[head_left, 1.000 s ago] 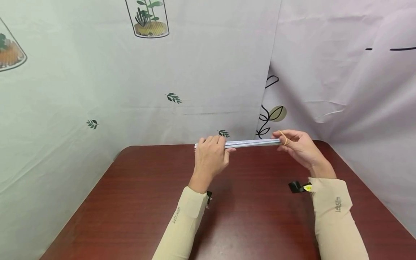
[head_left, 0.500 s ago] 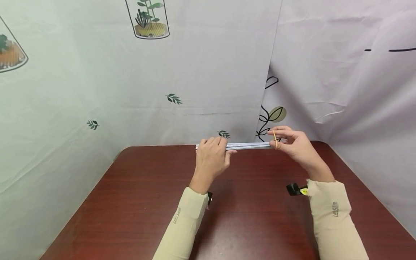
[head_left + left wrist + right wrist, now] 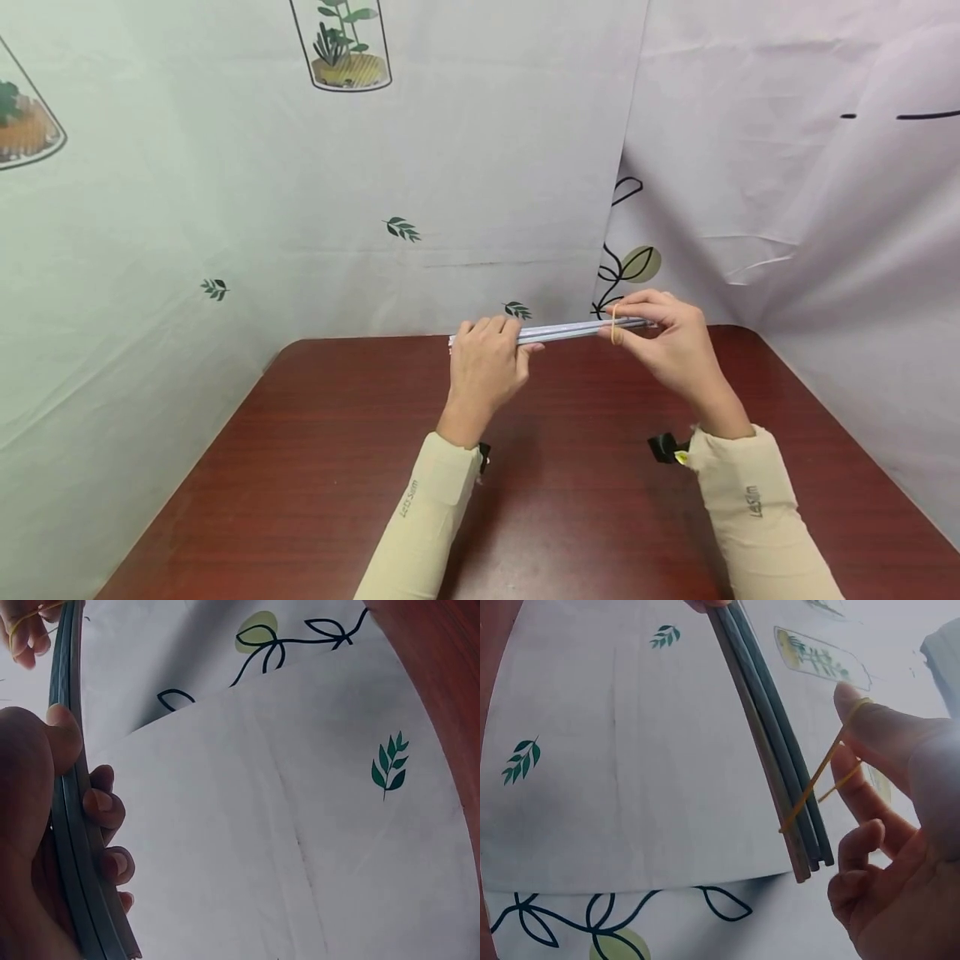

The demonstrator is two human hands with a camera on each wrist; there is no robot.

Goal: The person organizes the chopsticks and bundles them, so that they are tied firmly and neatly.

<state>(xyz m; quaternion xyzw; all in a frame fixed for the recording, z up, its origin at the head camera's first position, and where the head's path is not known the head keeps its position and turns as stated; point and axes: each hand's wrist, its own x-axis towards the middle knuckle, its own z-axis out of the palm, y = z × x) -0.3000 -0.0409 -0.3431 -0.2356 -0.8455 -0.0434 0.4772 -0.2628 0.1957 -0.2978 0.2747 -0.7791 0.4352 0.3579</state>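
"Let's Slim" is printed along the left sleeve (image 3: 416,527) and the right sleeve (image 3: 761,525).

A bundle of slim pale-blue sticks (image 3: 557,332) hangs nearly level in the left hand's (image 3: 486,367) grip, its other end looped by a thin yellow rubber band (image 3: 827,760) stretched from the right hand (image 3: 672,340).
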